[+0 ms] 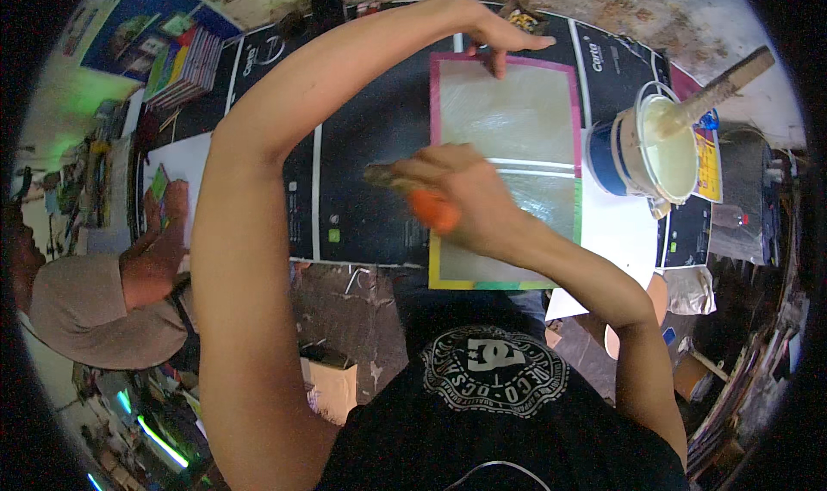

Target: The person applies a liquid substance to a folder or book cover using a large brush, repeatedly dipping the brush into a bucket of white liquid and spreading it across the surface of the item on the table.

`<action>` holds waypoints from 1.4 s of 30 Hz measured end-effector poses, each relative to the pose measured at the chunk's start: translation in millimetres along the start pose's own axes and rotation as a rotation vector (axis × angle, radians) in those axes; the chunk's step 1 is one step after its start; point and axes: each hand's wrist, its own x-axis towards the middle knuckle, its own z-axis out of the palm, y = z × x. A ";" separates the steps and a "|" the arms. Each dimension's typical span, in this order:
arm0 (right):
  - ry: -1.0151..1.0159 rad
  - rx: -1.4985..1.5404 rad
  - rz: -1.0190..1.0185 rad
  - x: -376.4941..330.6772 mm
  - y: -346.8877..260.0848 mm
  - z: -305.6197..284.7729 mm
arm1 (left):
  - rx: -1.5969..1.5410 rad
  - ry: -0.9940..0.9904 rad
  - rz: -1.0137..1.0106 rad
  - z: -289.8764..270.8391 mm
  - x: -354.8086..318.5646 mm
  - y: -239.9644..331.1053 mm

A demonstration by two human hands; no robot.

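My right hand (469,189) is closed around an orange-handled, brush-like tool (433,212); the tool's flat brownish end is blurred and points out past the left edge of a pale, wet-looking rectangular sheet (508,108) bordered in pink, yellow and green; whether that end touches anything below it I cannot tell. My left hand (502,36) is at the sheet's far edge, fingers spread and gripping nothing; one finger points down onto the pink border, another reaches out to the right. The sheet lies in front of me, a white stripe crossing its middle and its near edge overhanging a black table surface (370,129) marked with white lines.

Just beyond the sheet's far edge, behind my left hand, sits a small dark container (523,19) with yellowish contents; to the right of the sheet stands a white-and-blue plastic bucket (633,151) of creamy pale liquid, a rough wooden stick (724,90) leaning out of it; a plain white sheet of paper (616,245) lies between bucket and sheet, toward me. Well to the left of the sheet, a co-worker's hand (176,201) rests near a small green piece (159,182); farther back on that side is a stack of colourful books (183,71).
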 end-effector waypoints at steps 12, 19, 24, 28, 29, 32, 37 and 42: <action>-0.071 0.202 0.153 -55.4 -20.0 5.1 | -0.094 -0.005 -0.317 4.7 9.8 8.2; 0.118 -0.167 0.311 -58.5 -13.0 3.0 | 0.003 0.164 -0.041 14.7 18.1 -22.7; -0.059 0.268 0.059 -82.7 -43.0 3.1 | 0.026 0.198 -0.024 18.7 18.3 -19.4; 0.340 -0.071 -0.005 -72.7 -22.6 -11.0 | 0.055 0.203 -0.035 27.3 8.9 -16.3; 0.287 -0.102 0.142 -71.1 -20.5 -7.2 | 0.064 0.206 -0.031 28.3 7.6 -14.7; 0.159 -0.191 0.199 -76.5 -19.9 12.5 | 0.091 0.272 -0.081 31.1 6.0 -8.9; -0.012 0.044 0.084 -136.3 -58.7 32.4 | 0.056 0.276 -0.087 34.7 2.0 -6.6; 0.172 -0.132 0.119 -105.3 -23.8 9.2 | -0.018 0.409 -0.130 44.1 -8.6 -6.6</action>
